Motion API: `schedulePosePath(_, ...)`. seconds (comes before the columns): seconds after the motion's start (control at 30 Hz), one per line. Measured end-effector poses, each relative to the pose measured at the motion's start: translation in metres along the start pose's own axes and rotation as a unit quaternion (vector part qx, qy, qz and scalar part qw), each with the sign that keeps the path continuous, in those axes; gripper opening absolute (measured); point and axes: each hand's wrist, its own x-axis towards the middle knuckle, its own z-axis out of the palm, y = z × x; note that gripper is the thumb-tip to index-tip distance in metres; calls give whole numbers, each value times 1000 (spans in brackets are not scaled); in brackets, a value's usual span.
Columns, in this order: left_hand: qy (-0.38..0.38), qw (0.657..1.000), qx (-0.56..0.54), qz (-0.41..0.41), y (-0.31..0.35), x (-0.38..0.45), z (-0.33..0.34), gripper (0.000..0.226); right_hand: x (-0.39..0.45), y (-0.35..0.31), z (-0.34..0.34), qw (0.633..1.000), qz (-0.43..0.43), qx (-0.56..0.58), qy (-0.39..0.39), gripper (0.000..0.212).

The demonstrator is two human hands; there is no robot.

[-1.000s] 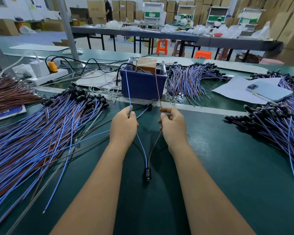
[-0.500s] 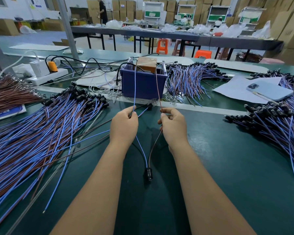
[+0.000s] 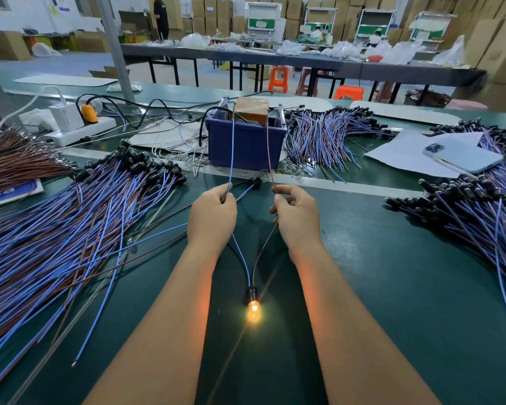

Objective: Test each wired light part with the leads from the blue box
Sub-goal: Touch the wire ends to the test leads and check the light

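Lit now, the bulb glows orange low center on the table. Both hands, left hand and right hand, pinch its wires to leads from the blue box; a slipping pinch could break contact.
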Motion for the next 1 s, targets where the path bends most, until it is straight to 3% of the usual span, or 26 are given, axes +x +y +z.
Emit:
schedulePosePath(0.87,6,1000,4,14,-1,3,0,37,-2,-3,0,1000,2,-13,-3,22)
schedulePosePath(1.0,4,999,-9,33,2,1,-3,31,-5,-5,2,999,-30,17,17,22)
